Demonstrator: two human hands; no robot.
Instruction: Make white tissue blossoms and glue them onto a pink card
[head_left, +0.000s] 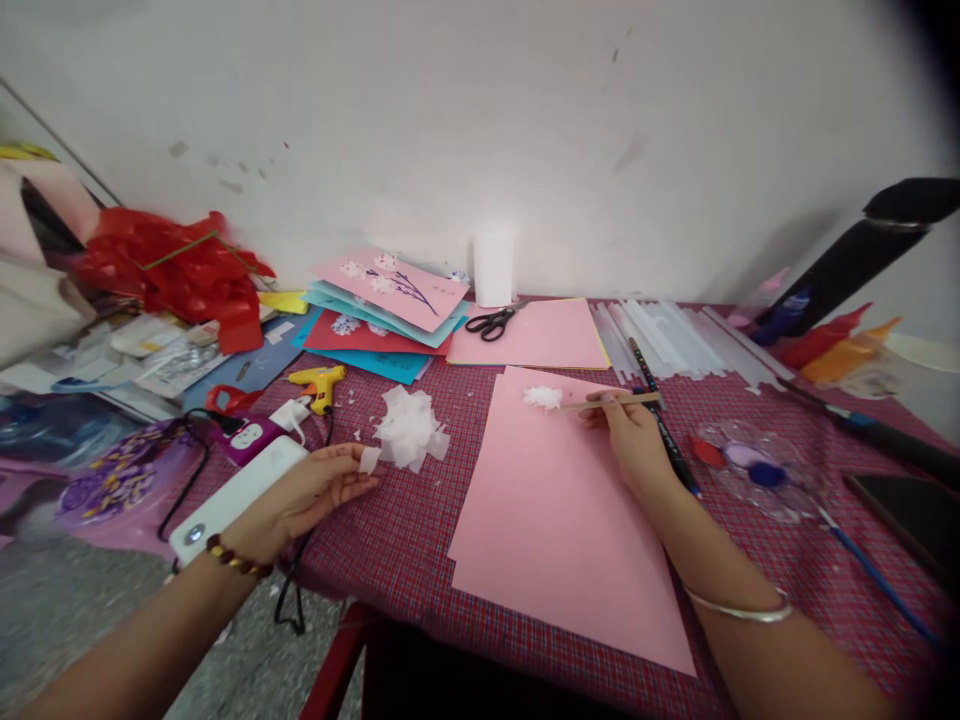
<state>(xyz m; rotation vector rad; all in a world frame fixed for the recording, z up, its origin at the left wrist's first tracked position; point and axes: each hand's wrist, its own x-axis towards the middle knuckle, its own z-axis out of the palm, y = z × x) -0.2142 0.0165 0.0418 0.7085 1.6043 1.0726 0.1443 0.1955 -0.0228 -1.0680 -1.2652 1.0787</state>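
Paper base: pink sheets [555,520], at least 2, overlapping slightly askew on the red-and-blue checked tablecloth [401,560]; smooth, flat, their corners offset.
White flower: small, fluffy tissue cluster [541,397], ragged at the rim, near the upper left edge of the top sheet; a few faint pinkish specks just right of it.
Wooden stick: thin, flat, pale brown [637,399]; its left end reaches the flower's lower right edge.
Right hand: fingers narrow [622,420], pinching the stick over the upper part of the sheets; silver bangle [739,608] on the forearm.
Left hand: thumb and fingertips narrow [322,490], holding 1 small tissue piece [370,459]; the piece is white, thin and translucent. Beaded bracelet [238,558] at the wrist.
Tissue pile: loose white squares [410,428], fanned at many angles, edges jutting out; left of the pink sheets, just beside the held piece.
Cards: mixed stack [394,285], pink, light blue, red and blue; the top pink card bears white flowers with coloured specks on a dark painted branch.
Tools: black scissors [491,322] partly on another pink stack [544,335]; yellow glue gun [321,384] left of the tissue pile.
Right side: clear palette [750,470] with red, lilac and dark blue paint; translucent strips [660,335] behind.
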